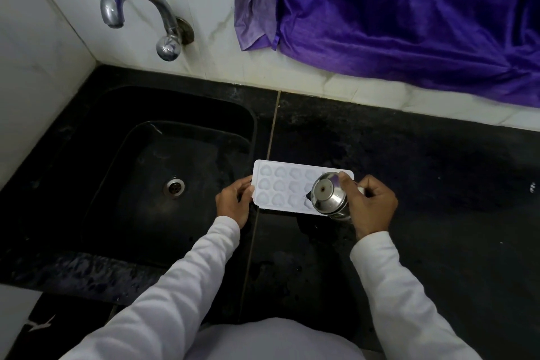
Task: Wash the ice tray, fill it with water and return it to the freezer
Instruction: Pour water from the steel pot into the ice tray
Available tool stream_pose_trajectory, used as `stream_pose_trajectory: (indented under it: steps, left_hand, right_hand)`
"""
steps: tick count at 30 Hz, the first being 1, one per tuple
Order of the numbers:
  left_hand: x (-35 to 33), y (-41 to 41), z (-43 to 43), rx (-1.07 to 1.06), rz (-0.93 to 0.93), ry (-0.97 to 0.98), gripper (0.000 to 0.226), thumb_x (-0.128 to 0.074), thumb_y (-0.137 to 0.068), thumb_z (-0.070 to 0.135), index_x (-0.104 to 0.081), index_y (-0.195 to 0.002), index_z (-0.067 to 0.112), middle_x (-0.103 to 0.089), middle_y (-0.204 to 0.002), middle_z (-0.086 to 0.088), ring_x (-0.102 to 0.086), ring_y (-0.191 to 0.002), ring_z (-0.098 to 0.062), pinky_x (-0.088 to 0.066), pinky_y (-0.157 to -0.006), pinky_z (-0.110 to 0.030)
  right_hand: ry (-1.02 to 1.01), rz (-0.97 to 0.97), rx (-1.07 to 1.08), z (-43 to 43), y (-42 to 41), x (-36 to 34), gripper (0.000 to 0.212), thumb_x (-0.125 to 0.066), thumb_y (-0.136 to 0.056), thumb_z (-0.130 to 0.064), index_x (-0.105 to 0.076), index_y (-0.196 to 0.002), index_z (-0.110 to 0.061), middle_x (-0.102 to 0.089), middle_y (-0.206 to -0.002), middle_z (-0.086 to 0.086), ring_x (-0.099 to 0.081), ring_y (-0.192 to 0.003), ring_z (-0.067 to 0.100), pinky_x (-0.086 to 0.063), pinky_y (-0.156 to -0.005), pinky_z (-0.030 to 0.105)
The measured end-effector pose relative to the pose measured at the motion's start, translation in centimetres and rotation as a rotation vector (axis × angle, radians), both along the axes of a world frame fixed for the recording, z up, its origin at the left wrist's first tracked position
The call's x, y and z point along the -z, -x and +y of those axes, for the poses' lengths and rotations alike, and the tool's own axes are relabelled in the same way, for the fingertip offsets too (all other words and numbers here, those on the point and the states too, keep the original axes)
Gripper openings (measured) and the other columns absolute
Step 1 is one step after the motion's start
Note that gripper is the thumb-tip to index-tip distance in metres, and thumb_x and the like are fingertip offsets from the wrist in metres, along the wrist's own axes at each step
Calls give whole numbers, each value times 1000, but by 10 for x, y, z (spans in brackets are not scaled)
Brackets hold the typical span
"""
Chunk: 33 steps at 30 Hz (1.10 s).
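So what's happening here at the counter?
A person in white sleeves is filling a white ice tray that sits on the black counter just right of the sink. The left hand steadies the tray's left end, while the right hand tips a small steel cup over its right end. The tap is not running. A purple cloth hangs behind.
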<state>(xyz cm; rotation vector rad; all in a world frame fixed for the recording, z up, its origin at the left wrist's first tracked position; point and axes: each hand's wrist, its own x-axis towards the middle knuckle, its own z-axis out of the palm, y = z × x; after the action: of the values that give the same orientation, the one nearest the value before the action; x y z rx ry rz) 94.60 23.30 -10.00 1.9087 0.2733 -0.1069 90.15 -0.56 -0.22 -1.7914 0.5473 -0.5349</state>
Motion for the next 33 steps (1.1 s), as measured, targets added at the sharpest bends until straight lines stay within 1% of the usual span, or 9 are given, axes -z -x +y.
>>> stream_pose_trajectory:
  steps: [4, 12, 18, 22, 25, 28, 31, 33]
  left_hand:
    - [0, 0, 0, 4, -8, -22, 25, -64, -93, 12, -71, -117, 17, -73, -100, 8, -68, -97, -6, -50, -96, -23]
    - [0, 0, 0, 0, 4, -13, 25, -64, -93, 13, -71, -117, 17, -73, -99, 10, -67, -97, -5, -49, -98, -24]
    - [3, 0, 1, -9, 14, 3, 25, -64, -92, 12, -72, -116, 17, -75, -100, 7, -69, -98, -7, -52, -99, -31]
    - [2, 0, 0, -3, -1, -1, 25, -64, -93, 11, -71, -116, 16, -74, -101, 6, -69, -99, -8, -51, -99, -29]
    - [1, 0, 0, 0, -1, -5, 25, -63, -93, 11, -71, -116, 16, -74, -100, 7, -68, -98, -7, -50, -98, -26]
    - [0, 0, 0, -7, 1, 2, 25, -63, -93, 11, -71, -116, 16, -73, -97, 9, -68, -97, -6, -50, -97, -23]
    - [1, 0, 0, -12, 6, 8, 25, -64, -93, 11, -71, -116, 17, -73, -99, 8, -68, -97, -6, -50, -97, -23]
    - [1, 0, 0, -8, 4, 7, 25, -63, -93, 12, -71, -116, 17, -74, -99, 8, -68, -97, -6, -50, -97, -24]
  right_hand:
    - [-5, -2, 4, 0, 0, -1, 52, -82, -79, -18, -39, -52, -9, -35, -54, 7, -33, -53, 12, -35, -54, 24]
    - [16, -13, 0, 1, 0, -2, 52, -80, -80, -17, -38, -50, -14, -36, -52, 3, -34, -52, 11, -36, -55, 25]
    - [22, -20, -4, 0, -1, -1, 52, -80, -80, -18, -38, -50, -13, -36, -53, 7, -34, -52, 13, -35, -55, 26]
    - [-25, -8, 19, 0, -1, 0, 52, -81, -80, -19, -38, -50, -14, -36, -53, 3, -33, -53, 12, -36, -56, 26]
    - [-106, 14, 52, -2, -1, 1, 51, -82, -79, -23, -39, -52, -11, -37, -55, 6, -35, -55, 17, -39, -58, 29]
    - [-157, 31, 81, -6, -2, 1, 52, -82, -79, -23, -40, -48, -18, -38, -53, 2, -36, -56, 17, -41, -61, 30]
    - [-152, 19, 86, -10, -1, 0, 53, -81, -79, -22, -40, -47, -20, -38, -51, -4, -36, -56, 17, -42, -61, 30]
    - [-135, 12, 91, -13, 1, 1, 52, -81, -79, -23, -39, -48, -19, -37, -52, -2, -36, -56, 17, -41, -60, 30]
